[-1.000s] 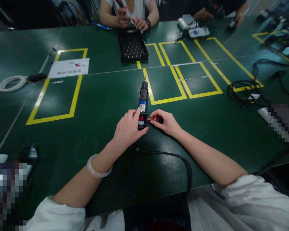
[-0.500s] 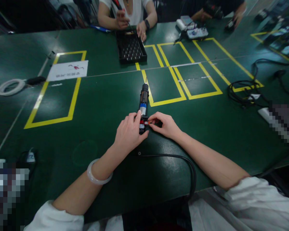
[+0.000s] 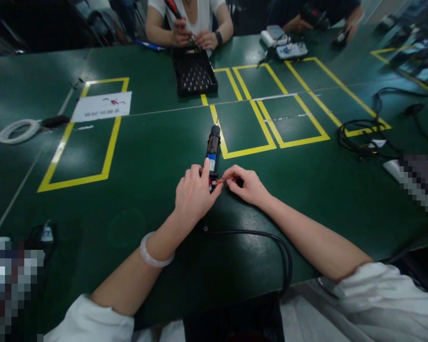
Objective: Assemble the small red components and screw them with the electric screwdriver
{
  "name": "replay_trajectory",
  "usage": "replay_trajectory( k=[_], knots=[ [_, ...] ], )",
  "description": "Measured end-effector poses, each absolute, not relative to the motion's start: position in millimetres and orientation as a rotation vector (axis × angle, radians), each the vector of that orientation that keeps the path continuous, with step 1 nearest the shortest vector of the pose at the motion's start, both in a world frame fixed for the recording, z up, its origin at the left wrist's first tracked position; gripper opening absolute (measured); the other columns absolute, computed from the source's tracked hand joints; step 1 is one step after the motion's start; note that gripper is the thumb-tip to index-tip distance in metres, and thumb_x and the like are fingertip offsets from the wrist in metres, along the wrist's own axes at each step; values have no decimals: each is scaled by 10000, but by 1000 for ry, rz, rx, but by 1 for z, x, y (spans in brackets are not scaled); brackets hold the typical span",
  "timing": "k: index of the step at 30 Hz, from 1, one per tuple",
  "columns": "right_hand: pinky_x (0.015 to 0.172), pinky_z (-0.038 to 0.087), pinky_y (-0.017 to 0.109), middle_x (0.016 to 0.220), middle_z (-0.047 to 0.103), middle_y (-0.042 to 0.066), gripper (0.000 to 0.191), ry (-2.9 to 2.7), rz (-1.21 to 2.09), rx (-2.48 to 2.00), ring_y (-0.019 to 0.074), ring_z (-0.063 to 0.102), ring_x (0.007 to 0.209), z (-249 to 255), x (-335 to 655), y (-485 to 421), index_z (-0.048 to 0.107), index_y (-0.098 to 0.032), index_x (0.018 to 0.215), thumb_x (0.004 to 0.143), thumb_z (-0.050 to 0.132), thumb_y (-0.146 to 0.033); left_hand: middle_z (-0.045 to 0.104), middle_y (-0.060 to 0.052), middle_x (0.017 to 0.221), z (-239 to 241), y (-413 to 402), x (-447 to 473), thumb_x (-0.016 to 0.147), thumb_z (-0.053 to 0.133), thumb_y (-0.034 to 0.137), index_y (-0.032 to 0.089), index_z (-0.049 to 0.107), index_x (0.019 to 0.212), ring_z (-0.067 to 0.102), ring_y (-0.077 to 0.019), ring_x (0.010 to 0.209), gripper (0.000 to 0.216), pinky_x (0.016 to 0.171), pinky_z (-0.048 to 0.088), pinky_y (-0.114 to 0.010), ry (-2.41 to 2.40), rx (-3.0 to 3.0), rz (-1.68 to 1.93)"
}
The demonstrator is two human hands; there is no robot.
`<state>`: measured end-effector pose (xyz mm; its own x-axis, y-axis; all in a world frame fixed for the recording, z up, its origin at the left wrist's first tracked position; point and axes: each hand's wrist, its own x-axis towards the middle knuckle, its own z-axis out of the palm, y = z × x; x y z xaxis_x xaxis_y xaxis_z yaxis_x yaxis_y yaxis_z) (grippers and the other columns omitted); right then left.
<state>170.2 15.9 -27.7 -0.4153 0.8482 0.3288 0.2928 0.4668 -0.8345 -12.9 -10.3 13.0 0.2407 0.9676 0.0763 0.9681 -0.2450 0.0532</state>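
An electric screwdriver lies on the green table with its bit pointing away from me. Its nose is black, a blue and silver motor section follows, and small red and black parts show bare at the near end. My left hand lies over that near end, index finger along the motor section and thumb reaching to the right, and hides much of it. At the right side of the tool, my right hand is closed in a pinch at a small orange part, whose kind I cannot make out.
Across the table, a person works with both hands over a black tray of small pieces. A black cable runs just in front of me. Coiled cable lies right; a white coil and paper sheet lie left.
My left hand has shifted slightly right, its thumb now covering more of the tool's near end. My right hand keeps its pinch. The person opposite has brought both hands together above the tray.
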Motion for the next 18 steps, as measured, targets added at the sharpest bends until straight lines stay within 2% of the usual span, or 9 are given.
replay_trajectory(
  k=[10, 15, 18],
  knots=[
    [704, 502, 247, 902, 711, 21, 169, -1934, 973, -927, 119, 630, 740, -30, 171, 16, 614, -186, 996, 861, 551, -106, 511, -191, 1249, 15, -9, -55, 975, 446, 494, 191, 304, 1577, 551, -333, 1049, 689, 784, 508, -399, -1939, -2391, 11],
    [702, 508, 255, 878, 716, 30, 123, -1882, 1003, -954, 127, 644, 747, -31, 172, 17, 629, -181, 996, 889, 572, -162, 472, -224, 1308, 22, -4, -112, 983, 388, 539, 188, 261, 1593, 535, -384, 1108, 715, 808, 514, -444, -2107, -2261, 139],
    [702, 506, 260, 858, 713, 33, 101, -1889, 1005, -967, 133, 645, 751, -31, 172, 17, 639, -180, 977, 900, 575, -193, 432, -255, 1348, 27, 1, -156, 985, 345, 572, 147, 263, 1580, 501, -418, 1170, 736, 888, 496, -493, -2205, -2180, 175]
  ],
)
